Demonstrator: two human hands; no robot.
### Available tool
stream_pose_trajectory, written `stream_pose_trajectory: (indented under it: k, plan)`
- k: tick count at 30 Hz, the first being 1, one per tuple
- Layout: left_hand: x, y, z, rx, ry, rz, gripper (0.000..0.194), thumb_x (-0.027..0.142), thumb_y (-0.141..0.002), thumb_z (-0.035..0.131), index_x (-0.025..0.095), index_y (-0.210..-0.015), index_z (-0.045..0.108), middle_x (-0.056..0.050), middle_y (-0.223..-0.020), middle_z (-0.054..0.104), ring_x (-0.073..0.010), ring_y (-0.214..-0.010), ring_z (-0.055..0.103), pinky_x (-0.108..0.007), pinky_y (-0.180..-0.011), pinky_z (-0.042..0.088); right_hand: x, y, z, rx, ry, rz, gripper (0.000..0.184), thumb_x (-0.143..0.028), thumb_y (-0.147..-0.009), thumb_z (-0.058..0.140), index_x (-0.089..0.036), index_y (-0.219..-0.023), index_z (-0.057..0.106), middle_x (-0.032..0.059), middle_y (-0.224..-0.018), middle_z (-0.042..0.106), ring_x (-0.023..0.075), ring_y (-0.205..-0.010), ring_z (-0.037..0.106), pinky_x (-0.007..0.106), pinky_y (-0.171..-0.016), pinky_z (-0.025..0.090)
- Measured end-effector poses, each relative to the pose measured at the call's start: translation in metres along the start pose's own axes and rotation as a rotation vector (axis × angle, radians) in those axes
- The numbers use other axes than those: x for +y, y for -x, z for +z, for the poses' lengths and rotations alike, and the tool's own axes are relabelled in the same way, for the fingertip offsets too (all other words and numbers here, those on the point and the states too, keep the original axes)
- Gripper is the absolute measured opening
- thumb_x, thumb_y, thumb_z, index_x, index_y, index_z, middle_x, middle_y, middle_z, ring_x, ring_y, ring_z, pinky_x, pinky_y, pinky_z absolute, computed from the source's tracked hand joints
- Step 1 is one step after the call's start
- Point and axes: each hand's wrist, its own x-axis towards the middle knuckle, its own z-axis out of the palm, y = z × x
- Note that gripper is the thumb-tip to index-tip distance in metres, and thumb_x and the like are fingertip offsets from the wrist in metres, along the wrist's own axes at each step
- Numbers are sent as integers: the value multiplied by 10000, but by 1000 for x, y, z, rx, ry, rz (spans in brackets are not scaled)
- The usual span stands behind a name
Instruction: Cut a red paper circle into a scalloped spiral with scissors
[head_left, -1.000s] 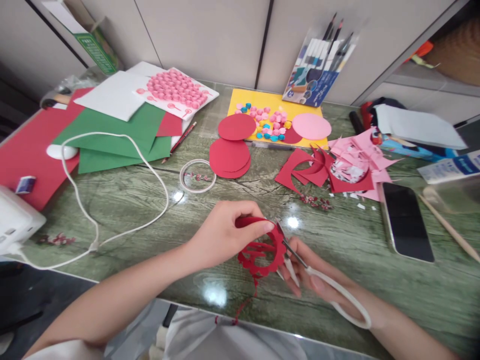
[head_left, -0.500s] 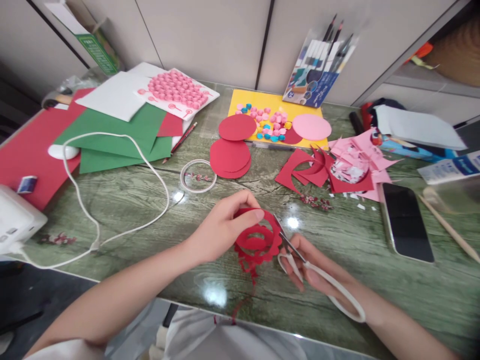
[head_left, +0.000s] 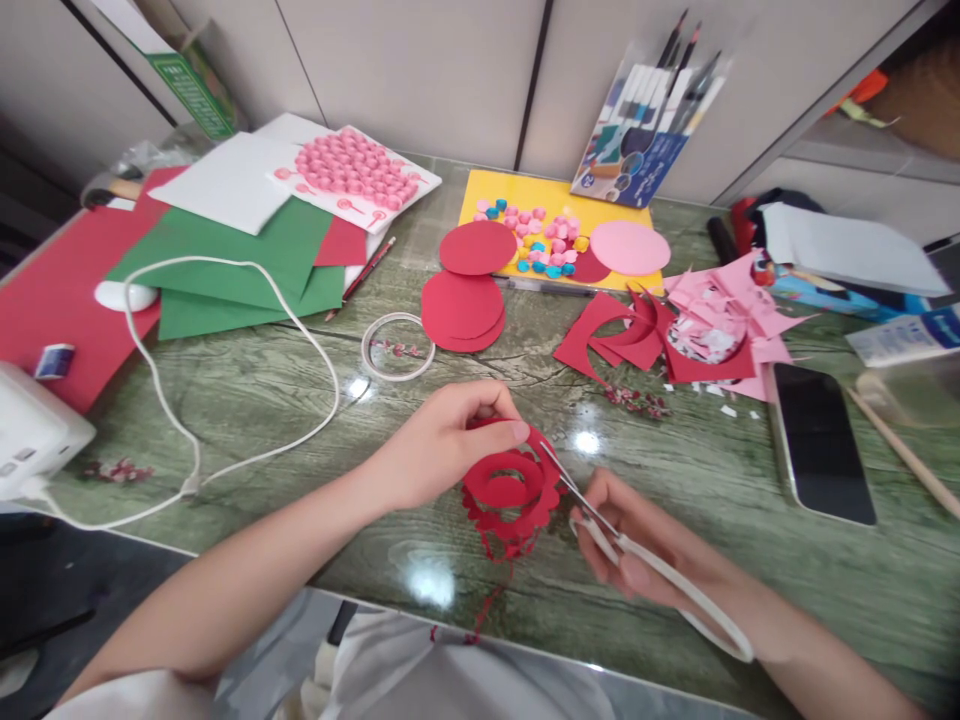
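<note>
My left hand [head_left: 457, 435] pinches a red paper spiral [head_left: 517, 520] between thumb and fingers, above the table's near side. The spiral has a scalloped outer edge and hangs in loops, with a thin red strip [head_left: 491, 610] trailing down toward the table edge. In my right hand [head_left: 630, 530] is a pair of white-handled scissors [head_left: 694, 590]. Their blades lie nearly together against the right side of the red paper, close to my left thumb. Part of the paper is hidden behind my left fingers.
Red paper circles [head_left: 463, 315] and a tape roll [head_left: 397, 347] lie beyond my hands. Red offcuts [head_left: 589, 335], pink scraps [head_left: 765, 300] and a phone [head_left: 823, 445] are at right. A white cable [head_left: 300, 315] loops at left beside green paper [head_left: 232, 245].
The scissor blades have swung from more open to nearly closed at the paper's edge. The red spiral has turned in my left hand, its loops now facing more upward.
</note>
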Motion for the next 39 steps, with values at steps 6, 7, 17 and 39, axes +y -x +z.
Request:
stream_pose_trajectory:
  k: [6, 7, 17, 39]
  plan:
    - [3, 0, -1, -43, -15, -26, 185, 227, -805, 618, 151, -663, 526, 58, -589, 494, -71, -552, 402, -208, -504, 289, -2, 1, 1, -9, -55, 56, 463, -639, -804, 675, -257, -935, 449, -45, -795, 369, 143, -672, 260, 268, -587, 226]
    - [4, 0, -2, -48, -19, -30, 188, 225, -804, 618, 152, -659, 524, 60, -581, 488, -71, -548, 396, -208, -502, 285, -3, 1, 2, -10, -46, 61, 459, -638, -810, 669, -256, -935, 448, -46, -796, 367, 145, -675, 259, 270, -594, 231]
    - [4, 2, -1, -56, -38, -53, 197, 228, -803, 613, 157, -646, 516, 64, -559, 481, -73, -522, 378, -211, -496, 274, -1, -1, 6, -8, -47, 74, 494, -653, -780, 689, -252, -918, 436, -51, -777, 346, 137, -645, 239, 259, -561, 235]
    - [4, 4, -1, -70, -66, -62, 193, 215, -789, 601, 167, -634, 498, 61, -534, 439, -76, -502, 345, -216, -467, 247, 2, 0, 7, -5, -69, 122, 421, -591, -816, 690, -269, -887, 428, -49, -759, 351, 144, -631, 241, 284, -541, 200]
